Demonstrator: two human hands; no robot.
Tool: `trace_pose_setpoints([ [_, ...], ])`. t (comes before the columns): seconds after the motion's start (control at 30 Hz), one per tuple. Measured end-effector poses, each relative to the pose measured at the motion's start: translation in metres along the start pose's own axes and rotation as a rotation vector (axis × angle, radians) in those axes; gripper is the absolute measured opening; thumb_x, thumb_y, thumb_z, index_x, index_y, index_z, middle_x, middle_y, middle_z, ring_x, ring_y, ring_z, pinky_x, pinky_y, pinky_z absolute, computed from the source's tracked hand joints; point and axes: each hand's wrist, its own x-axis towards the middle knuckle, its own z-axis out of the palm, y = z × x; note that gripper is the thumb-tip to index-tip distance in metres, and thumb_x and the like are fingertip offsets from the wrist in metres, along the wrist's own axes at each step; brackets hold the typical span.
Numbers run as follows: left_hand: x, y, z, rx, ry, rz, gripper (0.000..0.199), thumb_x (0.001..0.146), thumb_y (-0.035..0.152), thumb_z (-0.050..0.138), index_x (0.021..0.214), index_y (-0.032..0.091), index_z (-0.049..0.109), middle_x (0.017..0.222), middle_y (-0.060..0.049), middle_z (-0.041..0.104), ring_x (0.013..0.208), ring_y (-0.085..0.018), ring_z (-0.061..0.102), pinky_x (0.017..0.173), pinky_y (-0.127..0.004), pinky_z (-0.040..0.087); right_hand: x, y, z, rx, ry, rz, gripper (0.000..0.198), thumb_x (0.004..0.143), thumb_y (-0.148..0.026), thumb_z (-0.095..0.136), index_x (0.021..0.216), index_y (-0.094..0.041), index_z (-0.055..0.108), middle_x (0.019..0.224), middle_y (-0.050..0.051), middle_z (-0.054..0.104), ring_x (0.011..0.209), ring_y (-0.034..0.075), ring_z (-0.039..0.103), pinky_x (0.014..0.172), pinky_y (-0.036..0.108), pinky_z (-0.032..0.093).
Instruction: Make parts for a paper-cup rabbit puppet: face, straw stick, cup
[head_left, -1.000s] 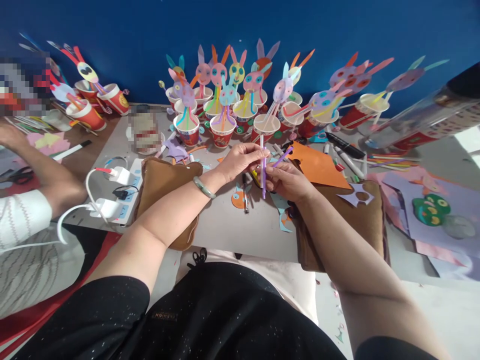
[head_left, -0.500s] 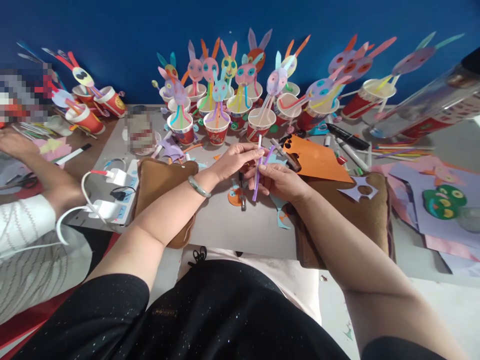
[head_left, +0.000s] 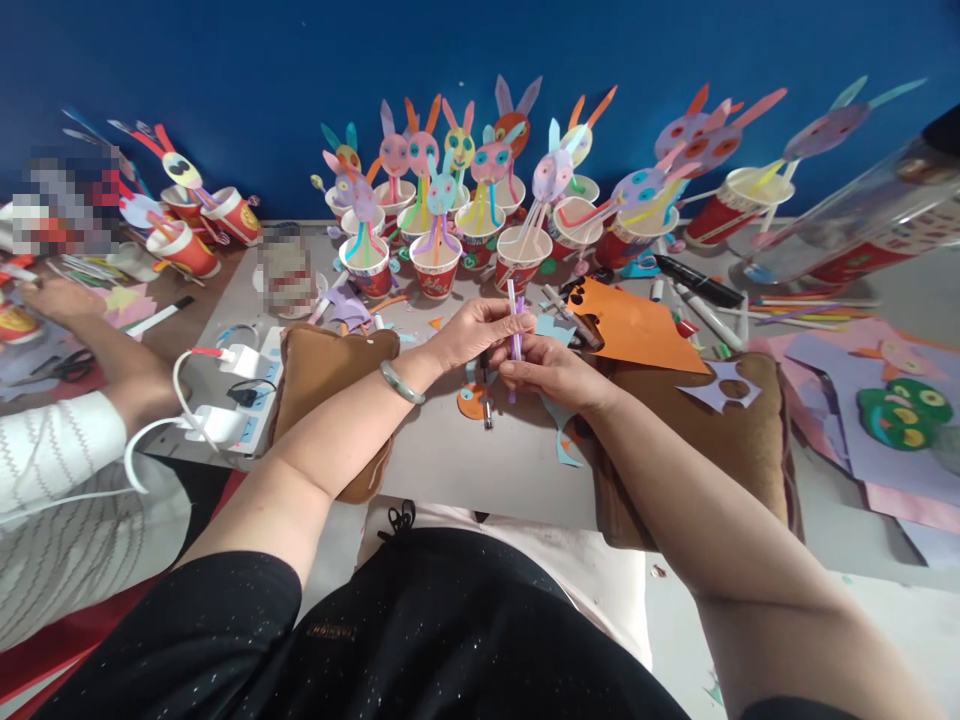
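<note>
Both my hands meet over the table, pinching thin purple and white drinking straws (head_left: 517, 345) held upright side by side. My left hand (head_left: 480, 332), with a bangle at the wrist, grips them higher up. Lower on the straws, my right hand (head_left: 553, 370) closes its thumb and fingers round them. Beneath the hands a black and clear pen (head_left: 487, 412) lies beside an orange paper face (head_left: 471, 402) with a blue eye. Light blue paper scraps (head_left: 568, 447) lie under my right hand.
Paper cups (head_left: 436, 262) holding straw-legged paper rabbits line the back by the blue wall. Brown cushions (head_left: 330, 375) lie under my forearms. At left are a power strip (head_left: 259, 425) and another person's arm (head_left: 120, 350). Orange paper (head_left: 637, 325) and markers (head_left: 709, 320) lie right.
The straws, crossed at an angle before, now stand nearly parallel and close together. My hands have come closer to each other around them. The camera view has shifted slightly.
</note>
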Motion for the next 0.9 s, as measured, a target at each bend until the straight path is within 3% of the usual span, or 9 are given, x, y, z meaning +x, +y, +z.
trace_pose_setpoints([
  [0.13, 0.001, 0.001, -0.001, -0.011, 0.045, -0.002, 0.057, 0.082, 0.069, 0.074, 0.065, 0.017, 0.058, 0.056, 0.004, 0.052, 0.048, -0.005, 0.046, 0.051, -0.024, 0.037, 0.0, -0.002, 0.001, 0.012, 0.055, 0.009, 0.035, 0.084, -0.048, 0.082, 0.097, -0.017, 0.07, 0.07, 0.0, 0.068, 0.05, 0.008, 0.047, 0.044, 0.022, 0.029],
  [0.37, 0.001, 0.0, -0.007, -0.064, -0.026, -0.045, 0.044, 0.091, 0.062, 0.068, 0.093, 0.019, 0.071, 0.065, 0.002, 0.057, 0.058, -0.011, 0.064, 0.056, -0.026, 0.049, -0.001, -0.01, 0.004, 0.077, 0.088, -0.028, 0.033, 0.089, -0.051, 0.074, 0.093, -0.018, 0.071, 0.072, 0.003, 0.073, 0.044, 0.007, 0.033, 0.042, 0.025, 0.026],
  [0.53, -0.001, 0.0, -0.006, 0.072, 0.07, -0.036, 0.046, 0.091, 0.065, 0.065, 0.095, 0.02, 0.072, 0.073, 0.0, 0.064, 0.063, -0.015, 0.07, 0.061, -0.03, 0.057, 0.0, -0.011, 0.003, 0.108, 0.085, -0.019, 0.033, 0.089, -0.05, 0.074, 0.093, -0.017, 0.073, 0.07, 0.003, 0.073, 0.043, 0.007, 0.034, 0.042, 0.025, 0.025],
  [0.6, -0.001, 0.001, -0.005, 0.122, 0.113, -0.046, 0.049, 0.091, 0.068, 0.064, 0.093, 0.02, 0.072, 0.073, -0.001, 0.065, 0.061, -0.015, 0.07, 0.059, -0.031, 0.057, 0.0, -0.011, 0.002, 0.119, 0.074, -0.012, 0.034, 0.088, -0.05, 0.075, 0.095, -0.017, 0.074, 0.07, 0.003, 0.073, 0.042, 0.006, 0.034, 0.041, 0.024, 0.025],
  [0.7, -0.001, 0.003, -0.005, 0.065, 0.081, -0.021, 0.047, 0.091, 0.067, 0.064, 0.092, 0.02, 0.072, 0.07, 0.0, 0.062, 0.055, -0.013, 0.065, 0.055, -0.03, 0.053, -0.001, -0.011, 0.001, 0.122, 0.062, 0.001, 0.034, 0.089, -0.051, 0.074, 0.097, -0.017, 0.073, 0.072, 0.004, 0.075, 0.042, 0.006, 0.035, 0.04, 0.024, 0.027],
  [0.9, 0.0, 0.011, -0.004, -0.103, 0.105, -0.064, 0.026, 0.098, 0.041, 0.065, 0.089, 0.018, 0.073, 0.069, 0.002, 0.058, 0.053, -0.006, 0.049, 0.054, -0.025, 0.043, 0.0, -0.011, 0.001, 0.113, 0.052, 0.017, 0.037, 0.088, -0.053, 0.075, 0.098, -0.017, 0.073, 0.075, 0.005, 0.076, 0.044, 0.007, 0.04, 0.042, 0.024, 0.028],
])
